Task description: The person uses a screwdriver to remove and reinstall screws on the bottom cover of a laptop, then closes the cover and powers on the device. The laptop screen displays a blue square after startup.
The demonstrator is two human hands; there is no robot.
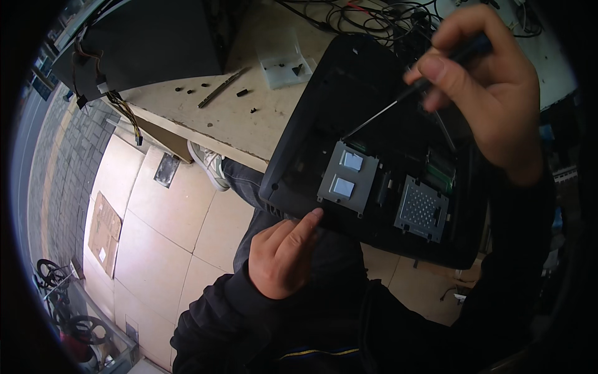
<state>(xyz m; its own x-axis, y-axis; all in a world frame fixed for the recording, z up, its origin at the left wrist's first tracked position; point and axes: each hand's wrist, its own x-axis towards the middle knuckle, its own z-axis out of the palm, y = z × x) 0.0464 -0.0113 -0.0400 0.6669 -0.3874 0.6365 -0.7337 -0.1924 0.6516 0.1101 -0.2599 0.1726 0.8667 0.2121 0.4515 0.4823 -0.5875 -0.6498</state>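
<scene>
A black laptop point(367, 112) lies underside up across the table edge and above my lap, its bays uncovered. My right hand point(483, 81) is closed around a screwdriver point(398, 100). The screwdriver's tip meets the upper left corner of a silver metal drive bracket point(357, 198), which carries two light squares. My left hand point(283, 252) is at the laptop's near edge, index finger stretched to the bracket's lower left corner, other fingers partly curled; it holds nothing I can see. A perforated metal plate point(414, 218) and a green circuit board point(441, 171) show in the right-hand bays.
Tweezers point(223, 87) and small black parts point(242, 93) lie on the wooden table point(168, 112). A clear plastic tray point(285, 71) holds small dark parts. Tangled black cables point(349, 19) run along the back. A dark metal case point(143, 50) with loose wires stands at the left.
</scene>
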